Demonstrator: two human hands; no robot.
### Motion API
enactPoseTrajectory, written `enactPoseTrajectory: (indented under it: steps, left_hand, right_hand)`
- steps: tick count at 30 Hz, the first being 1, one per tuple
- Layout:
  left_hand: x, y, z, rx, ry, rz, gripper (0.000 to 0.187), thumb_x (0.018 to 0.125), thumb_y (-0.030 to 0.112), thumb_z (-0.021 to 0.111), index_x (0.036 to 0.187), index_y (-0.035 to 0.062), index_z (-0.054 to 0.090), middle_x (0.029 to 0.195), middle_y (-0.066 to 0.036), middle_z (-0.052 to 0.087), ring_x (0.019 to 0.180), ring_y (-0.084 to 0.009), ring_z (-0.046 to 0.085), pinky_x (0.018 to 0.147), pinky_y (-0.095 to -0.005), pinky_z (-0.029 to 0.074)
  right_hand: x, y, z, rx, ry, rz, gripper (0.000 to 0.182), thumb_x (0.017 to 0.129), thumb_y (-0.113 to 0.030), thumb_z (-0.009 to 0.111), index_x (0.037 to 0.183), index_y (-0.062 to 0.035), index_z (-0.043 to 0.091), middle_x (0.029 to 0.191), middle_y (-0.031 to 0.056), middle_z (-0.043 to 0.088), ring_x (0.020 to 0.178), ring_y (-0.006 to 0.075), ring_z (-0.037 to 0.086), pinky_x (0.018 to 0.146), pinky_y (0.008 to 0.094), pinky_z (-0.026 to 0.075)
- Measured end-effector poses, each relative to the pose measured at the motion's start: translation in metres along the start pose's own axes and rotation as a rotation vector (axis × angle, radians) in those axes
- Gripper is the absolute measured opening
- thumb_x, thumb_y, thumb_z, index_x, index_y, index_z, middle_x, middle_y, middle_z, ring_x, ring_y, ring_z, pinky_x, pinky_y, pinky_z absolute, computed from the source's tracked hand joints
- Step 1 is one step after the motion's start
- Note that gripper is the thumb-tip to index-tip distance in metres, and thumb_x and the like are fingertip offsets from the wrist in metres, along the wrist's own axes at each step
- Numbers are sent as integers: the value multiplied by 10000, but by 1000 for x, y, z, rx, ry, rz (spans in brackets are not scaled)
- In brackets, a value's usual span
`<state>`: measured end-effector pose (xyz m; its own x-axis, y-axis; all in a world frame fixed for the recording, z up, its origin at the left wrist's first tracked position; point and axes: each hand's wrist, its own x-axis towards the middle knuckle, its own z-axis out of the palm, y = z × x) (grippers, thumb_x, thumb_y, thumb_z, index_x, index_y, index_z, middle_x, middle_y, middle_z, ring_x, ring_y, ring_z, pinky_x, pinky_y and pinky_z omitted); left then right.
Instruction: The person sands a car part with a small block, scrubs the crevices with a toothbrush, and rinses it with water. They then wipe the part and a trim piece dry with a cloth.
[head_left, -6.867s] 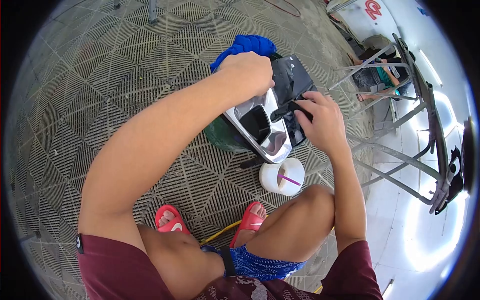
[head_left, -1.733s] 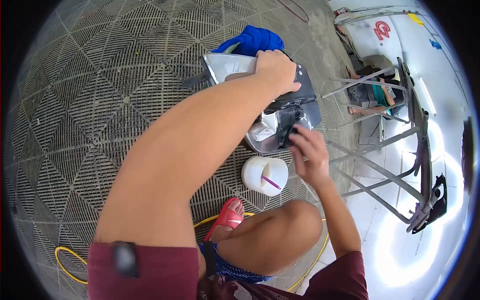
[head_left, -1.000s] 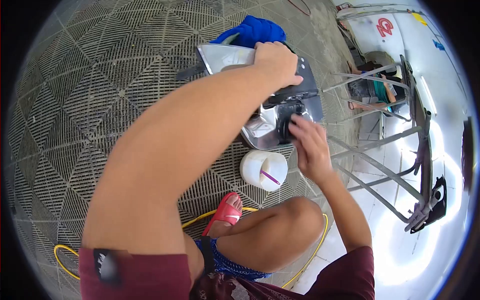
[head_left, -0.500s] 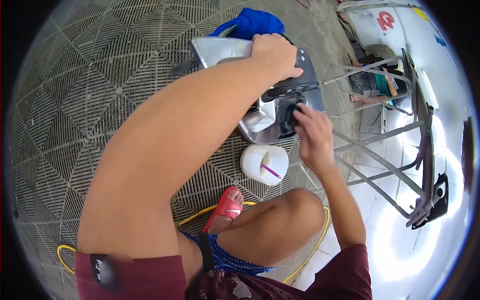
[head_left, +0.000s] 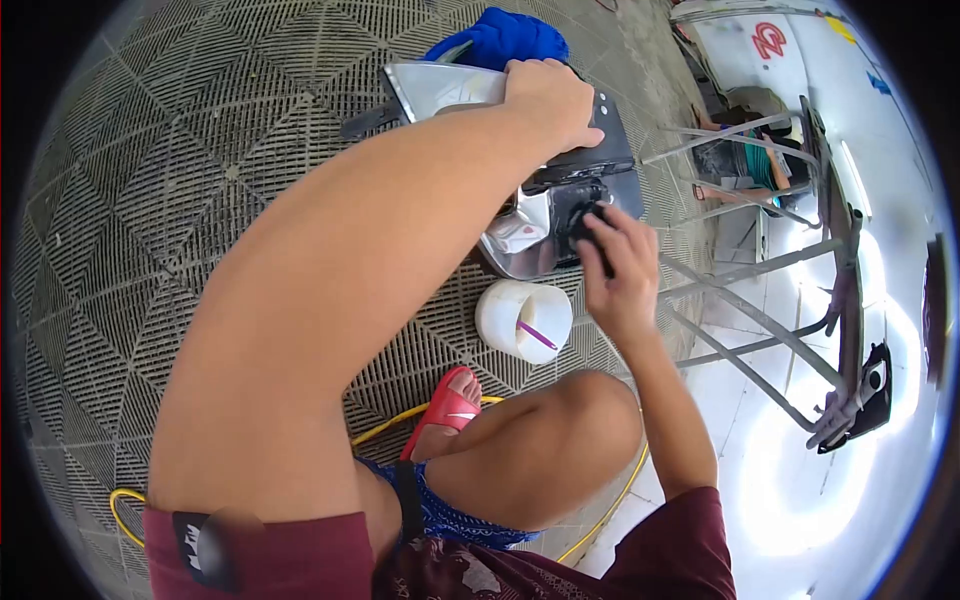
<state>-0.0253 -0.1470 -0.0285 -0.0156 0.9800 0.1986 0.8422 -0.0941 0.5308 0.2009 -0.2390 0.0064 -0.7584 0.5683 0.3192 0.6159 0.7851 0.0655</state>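
Note:
A chrome and black car lamp housing, which looks like a headlight (head_left: pixel 530 225), lies on the floor in front of me. My left hand (head_left: pixel 548 100) reaches across and grips its upper part, fingers bent over the far side and thumb on the black casing. My right hand (head_left: pixel 622 262) is at the dark lower right part of the housing, its fingers curled round a small black piece (head_left: pixel 590 222) whose kind I cannot make out. Below the housing stands a white tub (head_left: pixel 500 318) with a purple stick (head_left: pixel 538 335) leaning inside. My left forearm hides much of the housing's left side.
A blue cloth (head_left: pixel 510 40) is bunched behind the housing. Grey slatted floor tiles (head_left: pixel 200 200) lie all round. A yellow hose (head_left: pixel 395 418) runs past my red sandal (head_left: pixel 445 412). Metal stand legs (head_left: pixel 750 320) are on the right, and another person (head_left: pixel 745 165) sits beyond them.
My right hand has shifted slightly on the dark part of the housing, showing more of the black piece in its fingers. My left hand keeps its grip. The whole view has shifted a little.

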Motion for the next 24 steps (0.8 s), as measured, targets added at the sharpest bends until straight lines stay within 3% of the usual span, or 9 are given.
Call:
enactPoseTrajectory:
  steps: [3, 6, 10, 14, 18, 20, 24]
  left_hand:
    - [-3, -5, -3, 31, 11, -8, 684, 826, 667, 740, 1126, 53, 774, 1142, -186, 737, 1057, -331, 731, 879, -461, 582]
    - [-2, -4, -3, 8, -9, -22, 681, 826, 663, 740, 1120, 50, 774, 1145, -188, 736, 1050, -331, 734, 879, -460, 583]
    - [-4, -8, 0, -1, 8, -17, 678, 826, 658, 742, 1125, 50, 773, 1147, -191, 735, 1042, -331, 736, 877, -461, 582]
    - [-2, -1, -3, -14, 2, -7, 673, 825, 656, 739, 1129, 57, 777, 1154, -194, 734, 1058, -335, 733, 874, -464, 581]
    - [-1, -6, -1, 23, 2, -2, 679, 825, 666, 733, 1124, 57, 779, 1157, -198, 734, 1075, -335, 729, 865, -467, 586]
    - [-2, -1, 0, -24, 4, 17, 679, 827, 668, 732, 1120, 57, 780, 1165, -199, 732, 1066, -337, 730, 865, -473, 584]
    - [-6, -11, 2, 18, 31, -8, 681, 826, 672, 732, 1133, 66, 778, 1146, -182, 737, 1045, -328, 733, 863, -465, 582]
  right_hand:
    - [-1, -7, -5, 32, -65, -127, 359, 805, -32, 801, 1157, -51, 732, 1277, 141, 680, 1048, 351, 620, 929, 455, 488]
    - [6, 7, 5, -50, -4, 15, 383, 783, -40, 815, 1158, -59, 738, 1285, 135, 679, 1042, 343, 612, 927, 453, 488]
    - [-3, -6, -3, 9, -45, -133, 343, 811, -40, 793, 1149, -53, 732, 1259, 138, 673, 1040, 345, 613, 930, 452, 483]
    - [5, -5, 8, -43, 16, -22, 336, 817, -52, 789, 1149, -78, 743, 1290, 111, 670, 1037, 329, 609, 941, 448, 470]
    - [-1, 0, -6, -128, -66, -135, 325, 824, -65, 791, 1146, -82, 747, 1283, 109, 674, 1035, 323, 611, 941, 436, 468]
    - [0, 0, -4, -154, -40, -61, 331, 821, -64, 792, 1148, -95, 750, 1283, 108, 677, 1039, 321, 612, 930, 434, 469]
    - [-5, -8, 1, -51, -41, -189, 314, 824, -67, 788, 1134, -83, 750, 1265, 116, 679, 1042, 335, 614, 922, 449, 471]
